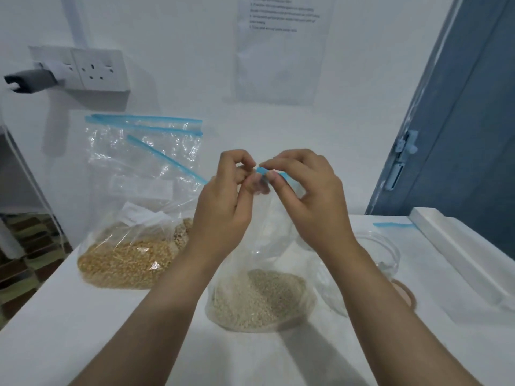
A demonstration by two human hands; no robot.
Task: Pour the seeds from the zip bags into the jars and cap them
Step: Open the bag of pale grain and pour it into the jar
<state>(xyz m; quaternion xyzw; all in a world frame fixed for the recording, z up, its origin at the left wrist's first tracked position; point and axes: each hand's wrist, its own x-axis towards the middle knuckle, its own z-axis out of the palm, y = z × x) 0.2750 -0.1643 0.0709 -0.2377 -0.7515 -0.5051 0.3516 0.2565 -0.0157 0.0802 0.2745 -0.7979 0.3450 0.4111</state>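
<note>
**Both hands pinch the blue zip strip of the pale-seed bag**

The left hand (223, 201) and the right hand (309, 196) meet above the middle of the white counter (69, 324), fingers curled, each pinching the blue zip strip (263, 171) at the top of a clear zip bag (262, 299). The bag stands upright on the counter between the forearms, its bottom filled with pale, fine seeds; its upper part is stretched up to the fingers.

Toward the back left corner of the counter, against the wall, stand further zip bags (139, 218) with blue strips along their tops. The front one holds yellow seeds, and a little beige seed shows just behind it. White labels lie on or in these bags, but their writing is too blurred to read.

Just right of the pale-seed bag, partly hidden by the right forearm, is a clear jar (381, 254), open at the top. A pinkish lid (408, 296) lies beside it nearer the front edge. A loose blue strip (394, 225) lies near the counter's back right corner.

On the wall hang a printed sheet (281, 51), its lines of text illegible, and a double socket (97, 69) with a plug in it. A blue door (459, 135) stands at the right.
</note>
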